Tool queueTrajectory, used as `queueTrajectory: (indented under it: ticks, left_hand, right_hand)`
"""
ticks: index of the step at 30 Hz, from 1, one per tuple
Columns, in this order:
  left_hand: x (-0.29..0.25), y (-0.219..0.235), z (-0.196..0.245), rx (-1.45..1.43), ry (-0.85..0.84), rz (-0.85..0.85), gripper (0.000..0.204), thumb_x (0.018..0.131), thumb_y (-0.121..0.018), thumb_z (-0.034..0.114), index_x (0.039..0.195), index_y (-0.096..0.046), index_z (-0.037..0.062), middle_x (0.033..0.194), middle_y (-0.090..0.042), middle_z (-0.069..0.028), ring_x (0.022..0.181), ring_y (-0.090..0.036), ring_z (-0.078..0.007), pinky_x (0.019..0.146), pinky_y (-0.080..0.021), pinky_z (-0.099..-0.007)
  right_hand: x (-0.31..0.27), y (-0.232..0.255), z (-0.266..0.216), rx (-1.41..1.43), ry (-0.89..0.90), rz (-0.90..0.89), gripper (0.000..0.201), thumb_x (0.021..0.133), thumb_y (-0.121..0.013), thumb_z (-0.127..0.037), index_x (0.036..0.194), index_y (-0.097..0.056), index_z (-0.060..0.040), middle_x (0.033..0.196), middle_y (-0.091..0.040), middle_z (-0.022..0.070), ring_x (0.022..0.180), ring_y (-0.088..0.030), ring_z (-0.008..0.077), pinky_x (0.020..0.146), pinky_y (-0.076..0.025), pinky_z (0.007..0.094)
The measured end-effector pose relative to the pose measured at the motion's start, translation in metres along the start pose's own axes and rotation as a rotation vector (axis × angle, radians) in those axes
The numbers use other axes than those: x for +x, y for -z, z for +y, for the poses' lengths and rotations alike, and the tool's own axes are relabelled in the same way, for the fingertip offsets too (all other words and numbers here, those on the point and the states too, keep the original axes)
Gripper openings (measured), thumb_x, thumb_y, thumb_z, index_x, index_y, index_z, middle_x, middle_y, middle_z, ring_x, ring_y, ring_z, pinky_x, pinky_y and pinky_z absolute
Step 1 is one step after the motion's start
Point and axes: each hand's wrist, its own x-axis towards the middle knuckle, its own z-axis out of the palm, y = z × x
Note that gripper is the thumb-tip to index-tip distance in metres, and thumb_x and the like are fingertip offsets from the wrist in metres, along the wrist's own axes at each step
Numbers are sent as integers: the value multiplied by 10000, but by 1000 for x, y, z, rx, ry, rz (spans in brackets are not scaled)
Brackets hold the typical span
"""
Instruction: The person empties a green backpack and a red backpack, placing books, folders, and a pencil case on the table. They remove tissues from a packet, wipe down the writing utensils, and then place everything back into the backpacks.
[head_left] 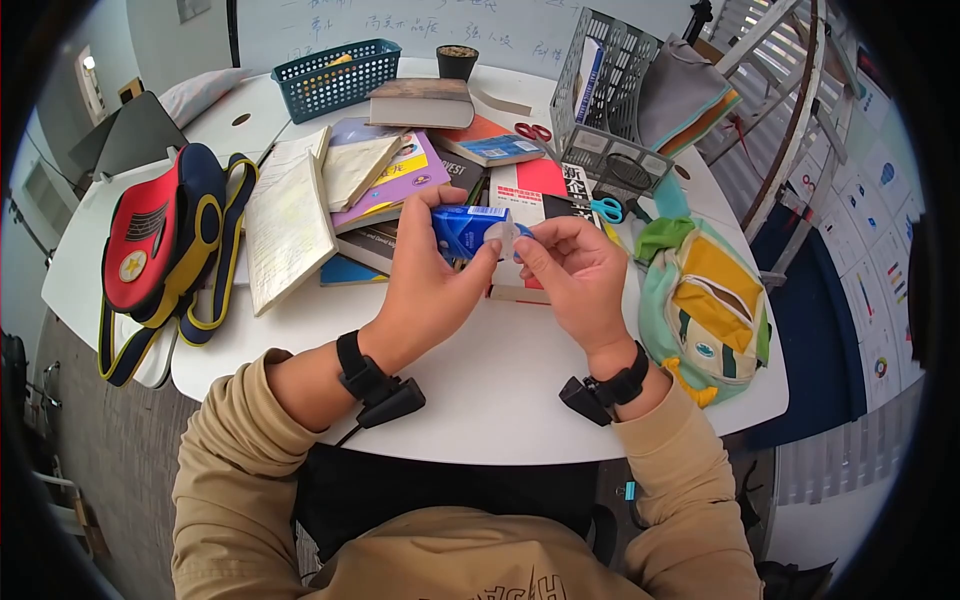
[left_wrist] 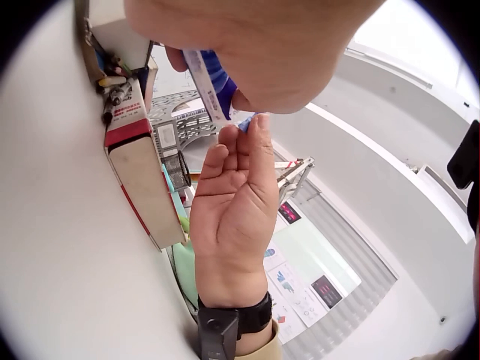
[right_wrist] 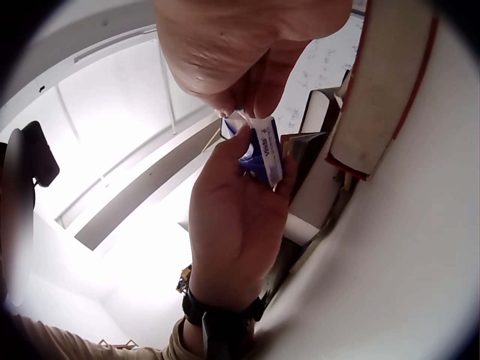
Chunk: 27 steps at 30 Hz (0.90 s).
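A small blue and white tissue packet (head_left: 466, 230) is held up over the near side of the books. My left hand (head_left: 420, 275) grips it between thumb and fingers. At its right end, the thumb and fingertips of my right hand (head_left: 580, 275) pinch a bit of blue wrapper (head_left: 521, 236). Seen from the right wrist, the packet (right_wrist: 266, 154) shows white lettering strips along its side, and whitish material stands at the pinched end. The left wrist view has the packet (left_wrist: 212, 82) partly covered by the left hand, with the right hand (left_wrist: 234, 202) below it.
Books and notebooks (head_left: 290, 215) lie piled on the white table (head_left: 420, 400). A red and navy bag (head_left: 160, 235) sits left, a green and yellow bag (head_left: 710, 310) right. Behind are a teal basket (head_left: 335, 75), potted plant (head_left: 457, 62), red scissors (head_left: 533, 131), blue scissors (head_left: 606, 208) and grey file rack (head_left: 610, 90).
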Motion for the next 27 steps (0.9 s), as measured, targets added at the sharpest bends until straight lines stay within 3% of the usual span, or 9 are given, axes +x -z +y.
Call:
queueTrajectory:
  ticks: [3, 10, 15, 18, 21, 24, 27]
  left_hand:
    - [0, 2, 1, -28, 15, -47, 531, 1031, -802, 68, 1470, -507, 24, 1376, -594, -92, 1186, -611, -134, 1004, -565, -307]
    - [2, 1, -2, -109, 80, -154, 408, 1113, -707, 38, 1466, -504, 11, 1358, -643, -99, 1249, -644, -144, 1038, -597, -309]
    - [5, -1, -22, -47, 21, -141, 400, 1137, -705, 83, 1465, -493, -6, 1363, -654, -112, 1246, -663, -147, 995, -621, -295]
    - [6, 0, -20, -50, 111, -162, 435, 1120, -745, 130, 1451, -506, -22, 1370, -649, -159, 1157, -705, -177, 921, -633, -332]
    - [3, -1, -9, -179, 209, -182, 414, 1132, -722, 122, 1457, -508, -20, 1380, -641, -151, 1175, -700, -180, 967, -616, -336]
    - [2, -3, -19, -134, 38, -176, 392, 1154, -690, 134, 1465, -504, -15, 1372, -633, -131, 1171, -689, -164, 939, -601, -312]
    - [1, 2, -14, -130, 13, -212, 367, 1185, -613, 104, 1506, -474, -8, 1391, -593, -95, 1213, -638, -116, 986, -570, -279]
  right_hand:
    - [5, 2, 9, -1, 88, 50, 165, 1039, -838, -38, 1164, -763, 39, 1040, -795, 68, 900, -746, 90, 783, -620, 241]
    - [7, 4, 9, 12, 114, 74, 184, 1060, -825, -71, 1196, -776, 42, 1071, -802, 69, 909, -745, 89, 782, -612, 240]
    - [7, 2, 11, -88, 183, 89, 162, 1039, -826, -39, 1194, -813, 4, 1117, -811, 62, 946, -743, 105, 823, -611, 263]
    - [9, 1, 0, -338, 349, 27, 152, 998, -839, -8, 1149, -837, -26, 1119, -810, 73, 952, -743, 133, 830, -605, 279]
    - [7, 1, -4, -448, 386, 1, 176, 951, -853, 16, 1120, -848, -30, 1088, -799, 86, 932, -745, 198, 832, -602, 307]
    - [12, 7, -5, -584, 536, -55, 230, 911, -866, 29, 1132, -853, -37, 1059, -790, 79, 968, -741, 252, 856, -599, 342]
    - [14, 7, -6, -636, 610, -90, 248, 889, -884, 7, 1129, -857, -46, 1087, -781, 78, 1027, -729, 288, 893, -598, 370]
